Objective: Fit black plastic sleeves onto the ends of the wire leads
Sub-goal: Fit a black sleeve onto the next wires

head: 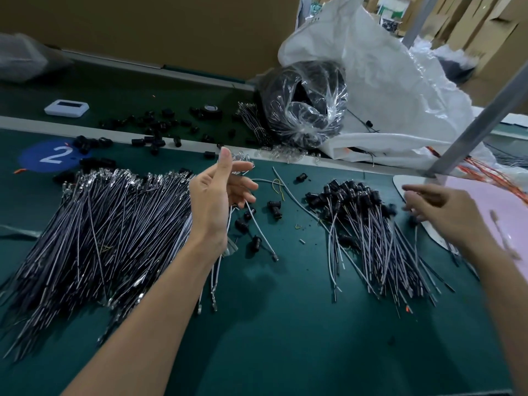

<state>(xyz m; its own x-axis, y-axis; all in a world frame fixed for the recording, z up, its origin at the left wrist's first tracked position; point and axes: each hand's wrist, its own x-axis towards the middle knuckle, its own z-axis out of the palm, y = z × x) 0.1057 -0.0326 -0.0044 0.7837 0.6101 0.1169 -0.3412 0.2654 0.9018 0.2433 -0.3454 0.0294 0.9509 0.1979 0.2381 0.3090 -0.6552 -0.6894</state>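
Unsleeved wire leads [108,224]: large heap, 9 o'clock on the worktop [285,324]; evidently the bulk remaining.
Sleeved leads [371,224]: smaller heap, 3 o'clock; done.
Loose black sleeves [154,138]: scattered, 11 o'clock.
Held leads [258,225]: a few, gripped by the raised left hand [220,201], centre.
Right hand [437,207]: 3 o'clock, blurred, fingers loosely extended, apparently empty.

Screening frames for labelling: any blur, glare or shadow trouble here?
Head view: right hand motion-blurred; left hand, holding wire leads, sharp; glare streaks on the clear plastic bag; soft arm shadow on the green mat.
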